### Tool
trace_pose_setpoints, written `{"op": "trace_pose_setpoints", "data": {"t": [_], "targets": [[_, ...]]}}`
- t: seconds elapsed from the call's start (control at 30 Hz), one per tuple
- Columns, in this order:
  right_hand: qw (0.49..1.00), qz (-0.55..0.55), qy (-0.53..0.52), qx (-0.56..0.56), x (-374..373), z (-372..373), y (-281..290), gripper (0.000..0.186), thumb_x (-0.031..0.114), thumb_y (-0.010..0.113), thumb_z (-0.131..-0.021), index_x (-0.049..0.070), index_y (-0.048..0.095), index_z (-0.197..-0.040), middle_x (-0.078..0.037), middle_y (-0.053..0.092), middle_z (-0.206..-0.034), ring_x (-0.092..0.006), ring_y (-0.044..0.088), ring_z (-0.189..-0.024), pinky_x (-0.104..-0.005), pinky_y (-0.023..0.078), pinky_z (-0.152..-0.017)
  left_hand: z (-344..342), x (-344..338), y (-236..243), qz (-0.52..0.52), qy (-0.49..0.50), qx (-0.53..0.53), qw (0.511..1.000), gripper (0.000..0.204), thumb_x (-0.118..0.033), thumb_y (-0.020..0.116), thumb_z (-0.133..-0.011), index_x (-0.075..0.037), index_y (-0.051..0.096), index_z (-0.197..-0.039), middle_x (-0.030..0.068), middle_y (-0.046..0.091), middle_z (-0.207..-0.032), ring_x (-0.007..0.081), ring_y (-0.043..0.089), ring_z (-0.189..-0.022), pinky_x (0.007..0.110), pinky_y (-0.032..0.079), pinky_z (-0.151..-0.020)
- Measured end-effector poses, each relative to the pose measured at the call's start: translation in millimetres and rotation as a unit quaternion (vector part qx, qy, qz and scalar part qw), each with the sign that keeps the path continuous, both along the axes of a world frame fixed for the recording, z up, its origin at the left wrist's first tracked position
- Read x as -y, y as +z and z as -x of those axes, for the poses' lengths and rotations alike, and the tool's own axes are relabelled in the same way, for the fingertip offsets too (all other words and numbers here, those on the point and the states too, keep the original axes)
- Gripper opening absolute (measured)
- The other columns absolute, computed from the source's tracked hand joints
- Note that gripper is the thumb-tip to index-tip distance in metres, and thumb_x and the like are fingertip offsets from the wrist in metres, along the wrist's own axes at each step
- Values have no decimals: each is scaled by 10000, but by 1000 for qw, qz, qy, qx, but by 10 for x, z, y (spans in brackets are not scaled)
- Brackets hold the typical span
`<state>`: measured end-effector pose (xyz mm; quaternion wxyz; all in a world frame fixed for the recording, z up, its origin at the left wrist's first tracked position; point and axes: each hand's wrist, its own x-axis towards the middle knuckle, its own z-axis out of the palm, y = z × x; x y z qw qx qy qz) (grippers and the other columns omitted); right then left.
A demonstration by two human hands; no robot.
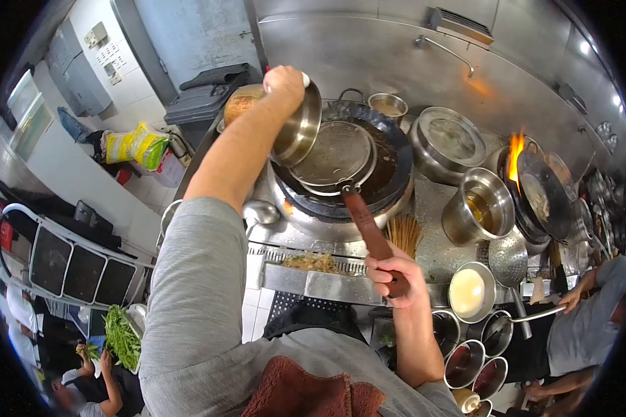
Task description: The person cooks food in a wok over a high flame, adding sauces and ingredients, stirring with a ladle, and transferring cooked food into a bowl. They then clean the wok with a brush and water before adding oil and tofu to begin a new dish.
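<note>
My left hand [285, 82] is closed on the upper edge of a steel pot [305, 128], reaching out over the far left of the stove. The pot is tilted, its open side towards a round wire-mesh strainer [334, 154]. Around the strainer's wooden handle [370, 233], the fingers of my right hand [400, 274] are wrapped. The mesh lies over a large black wok [394, 149] with dark liquid in it; little shows on the mesh. A bamboo brush [403, 233] stands near my right hand, and a steel ladle [261, 213] rests left of the wok.
Flames [516, 156] rise beside another wok [544, 198] at the right. A steel pot of yellowish liquid [476, 208], a perforated skimmer [509, 263] and a pot of pale liquid [471, 292] stand nearer. A co-worker's hand [572, 299] holds a ladle at the right edge.
</note>
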<state>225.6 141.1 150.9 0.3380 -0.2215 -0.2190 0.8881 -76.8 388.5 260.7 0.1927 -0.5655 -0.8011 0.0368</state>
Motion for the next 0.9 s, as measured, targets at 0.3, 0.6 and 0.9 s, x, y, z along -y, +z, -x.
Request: {"op": "trace_pose_setpoints", "data": {"t": [0.3,0.6,0.9], "targets": [[989,-37,-137,-31,192,40,-32,491,-2,450,-752,-28,315,-1224,-115,409,-816,-96,424,-508,-207,406,-305,2648,981,-550,-152,163,364,904,558,-386,620,-669,45,594,-1021,199,609,-1040,276,617,-939,339,497,-796],[989,-102,-110,12,218,1126,221,533,11,475,-752,-3,320,-1263,-97,430,-831,-60,410,-524,-191,421,-367,3951,1405,-2424,-305,262,621,672,270,-113,547,-767,51,529,-981,150,608,-847,263,640,-675,376,526,-500],[988,-42,83,-127,239,2819,60,420,34,509,-753,85,367,-1145,-49,433,-795,-78,438,-580,-251,400,-469,3640,2240,-2125,-385,68,829,400,311,-267,453,-885,-41,488,-1097,93,596,-979,240,610,-844,417,524,-690]]}}
